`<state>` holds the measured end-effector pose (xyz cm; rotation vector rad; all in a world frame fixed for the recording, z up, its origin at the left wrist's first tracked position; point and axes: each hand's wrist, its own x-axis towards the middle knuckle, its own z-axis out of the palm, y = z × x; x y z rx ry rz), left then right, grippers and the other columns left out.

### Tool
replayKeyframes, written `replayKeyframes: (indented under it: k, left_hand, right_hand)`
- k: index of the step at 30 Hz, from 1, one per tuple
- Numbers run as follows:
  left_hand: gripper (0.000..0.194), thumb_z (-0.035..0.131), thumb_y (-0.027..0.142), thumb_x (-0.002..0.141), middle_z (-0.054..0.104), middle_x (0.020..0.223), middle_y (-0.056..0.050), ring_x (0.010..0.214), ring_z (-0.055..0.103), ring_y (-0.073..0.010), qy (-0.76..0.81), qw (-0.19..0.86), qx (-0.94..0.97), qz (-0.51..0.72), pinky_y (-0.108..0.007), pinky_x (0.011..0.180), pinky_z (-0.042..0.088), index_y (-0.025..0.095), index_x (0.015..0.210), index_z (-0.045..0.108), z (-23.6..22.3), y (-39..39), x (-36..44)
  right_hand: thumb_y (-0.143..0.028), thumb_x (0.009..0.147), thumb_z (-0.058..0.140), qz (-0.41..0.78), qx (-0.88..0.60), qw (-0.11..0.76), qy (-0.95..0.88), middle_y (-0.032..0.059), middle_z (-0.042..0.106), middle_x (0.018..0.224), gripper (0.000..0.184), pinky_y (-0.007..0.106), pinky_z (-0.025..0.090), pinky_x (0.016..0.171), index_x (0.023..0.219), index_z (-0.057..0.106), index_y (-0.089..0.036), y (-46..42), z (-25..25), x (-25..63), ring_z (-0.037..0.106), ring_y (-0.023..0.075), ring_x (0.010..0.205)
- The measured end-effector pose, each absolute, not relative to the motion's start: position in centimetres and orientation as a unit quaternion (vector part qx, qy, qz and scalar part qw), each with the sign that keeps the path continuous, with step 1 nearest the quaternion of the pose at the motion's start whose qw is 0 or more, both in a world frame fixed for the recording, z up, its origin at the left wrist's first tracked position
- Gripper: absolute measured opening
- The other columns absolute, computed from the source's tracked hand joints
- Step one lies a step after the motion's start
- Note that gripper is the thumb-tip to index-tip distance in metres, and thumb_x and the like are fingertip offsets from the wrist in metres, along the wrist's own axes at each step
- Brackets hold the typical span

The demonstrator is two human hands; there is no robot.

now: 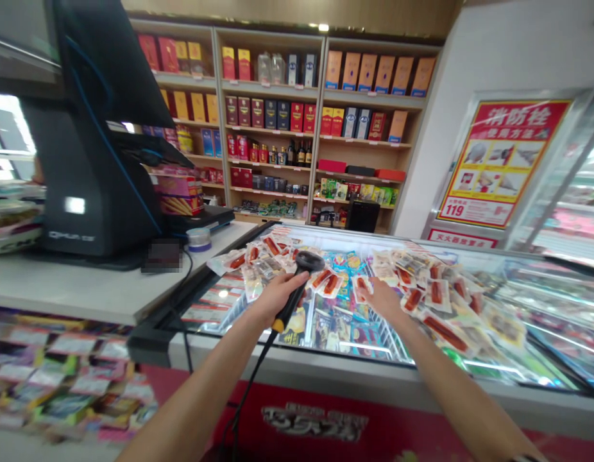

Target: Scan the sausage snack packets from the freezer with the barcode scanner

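My left hand [280, 296] is wrapped round the handle of a black and yellow barcode scanner [307, 262], its head tilted over the glass top of a freezer. A cable trails from the handle down toward me. My right hand [384, 299] pinches a small clear packet of sausage [361, 290] above the glass. Between the hands lies another sausage packet [331, 285]. A pile of packets [265, 253] spreads on the left of the glass, and a larger heap [436, 292] lies to the right of my right hand.
The chest freezer [297, 366] holds colourful packs under its glass. At left, a counter [109, 292] carries a black checkout terminal [95, 160] and a round tape roll [199, 239]. Shelves [272, 90] of boxes and bottles stand behind. A red poster [503, 160] hangs at right.
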<state>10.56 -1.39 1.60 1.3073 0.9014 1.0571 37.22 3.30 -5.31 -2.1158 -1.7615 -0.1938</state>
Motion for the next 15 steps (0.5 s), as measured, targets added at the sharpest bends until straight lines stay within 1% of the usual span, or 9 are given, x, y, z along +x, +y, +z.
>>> replayKeyframes:
  k: [1,3,5,7,9,11,13,15]
  left_hand:
    - [0.033,0.054,0.046,0.065,0.054,0.056,-0.001,0.043,0.048,-0.0077,0.383,0.579,0.564,0.447,-0.02,0.041,0.035,0.013,0.067,0.049,1.6,-1.6,10.7]
    - [0.033,0.054,0.046,0.065,0.054,0.056,-0.001,0.043,0.048,-0.0075,0.379,0.58,0.574,0.436,-0.02,0.042,0.035,0.013,0.067,0.049,1.6,-1.9,11.0]
    - [0.033,0.053,0.046,0.066,0.054,0.058,-0.001,0.044,0.048,-0.0076,0.376,0.581,0.582,0.426,-0.02,0.042,0.035,0.013,0.068,0.049,1.6,-2.3,11.1]
    - [0.033,0.054,0.046,0.066,0.054,0.058,-0.001,0.044,0.049,-0.0078,0.375,0.581,0.586,0.423,-0.02,0.042,0.035,0.013,0.07,0.049,1.6,-2.6,11.2]
    - [0.033,0.054,0.045,0.066,0.054,0.059,0.0,0.045,0.049,-0.0078,0.372,0.583,0.585,0.424,-0.02,0.042,0.035,0.013,0.072,0.049,1.6,-2.7,11.2]
    - [0.033,0.053,0.045,0.067,0.054,0.059,0.0,0.044,0.048,-0.0075,0.369,0.584,0.585,0.424,-0.02,0.042,0.035,0.013,0.072,0.049,1.7,-2.8,11.3]
    - [0.032,0.053,0.045,0.067,0.053,0.059,0.0,0.044,0.048,-0.0073,0.367,0.587,0.585,0.423,-0.02,0.041,0.034,0.013,0.072,0.049,1.8,-2.9,11.4]
    - [0.032,0.052,0.044,0.068,0.053,0.059,0.0,0.044,0.048,-0.0073,0.364,0.589,0.585,0.422,-0.02,0.041,0.034,0.013,0.073,0.048,1.9,-2.9,11.5]
  right_hand:
    - [-0.045,0.075,0.039,-0.065,-0.758,0.185,-0.622,0.0108,0.057,0.089,0.041,0.028,0.037,0.065,0.104,0.048,-0.017,3.7,-5.4,36.8,0.055,0.0207,0.082]
    - [-0.042,0.076,0.038,-0.057,-0.759,0.194,-0.619,0.0099,0.058,0.086,0.039,0.028,0.037,0.064,0.106,0.046,-0.019,4.4,-5.9,36.0,0.056,0.0198,0.08]
    - [-0.04,0.076,0.039,-0.062,-0.747,0.248,-0.613,0.0099,0.059,0.088,0.04,0.028,0.038,0.065,0.109,0.044,-0.018,4.9,-6.6,35.8,0.056,0.0194,0.08]
    - [-0.042,0.072,0.044,-0.064,-0.73,0.335,-0.592,0.0098,0.059,0.089,0.047,0.028,0.038,0.066,0.11,0.043,-0.015,5.2,-7.1,35.9,0.056,0.02,0.08]
    - [-0.044,0.066,0.048,-0.049,-0.704,0.423,-0.569,0.0078,0.061,0.086,0.048,0.028,0.039,0.065,0.104,0.048,-0.015,5.2,-7.3,36.2,0.057,0.0203,0.077]
    - [-0.046,0.062,0.051,-0.012,-0.682,0.479,-0.552,0.0054,0.062,0.078,0.044,0.028,0.04,0.063,0.093,0.054,-0.015,5.1,-7.2,36.4,0.057,0.0199,0.071]
    - [-0.047,0.061,0.05,0.025,-0.676,0.503,-0.538,0.0054,0.063,0.075,0.043,0.028,0.04,0.061,0.088,0.058,-0.014,5.0,-7.0,36.3,0.057,0.0197,0.067]
    - [-0.048,0.065,0.045,0.048,-0.68,0.51,-0.525,0.007,0.063,0.076,0.045,0.027,0.04,0.058,0.089,0.059,-0.013,5.0,-6.9,36.2,0.057,0.0196,0.067]
